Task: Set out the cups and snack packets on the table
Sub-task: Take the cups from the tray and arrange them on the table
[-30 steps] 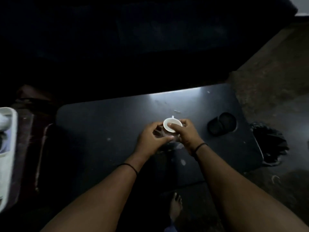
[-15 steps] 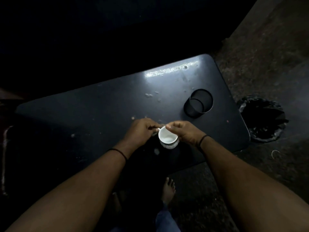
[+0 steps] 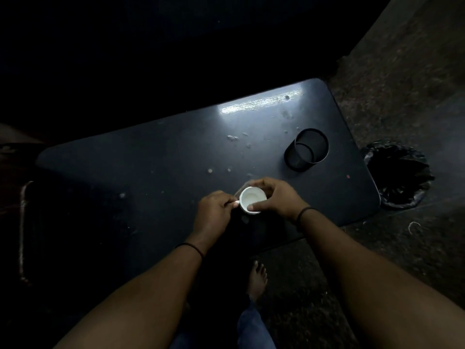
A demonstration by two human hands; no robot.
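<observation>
Pinching the white cup (image 3: 252, 199), both hands' grips flank its rim.

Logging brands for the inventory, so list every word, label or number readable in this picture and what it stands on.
None can be read.
white cup: plain, no print showing.
black mesh holder: no label.
dark table: only specks and glare.
black bin bag: too dark to tell.

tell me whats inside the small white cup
The small white ceramic cup looks empty: only its pale inner bottom shows. Right hand fingers cover part of the rim; left hand pinches its handle.
</observation>
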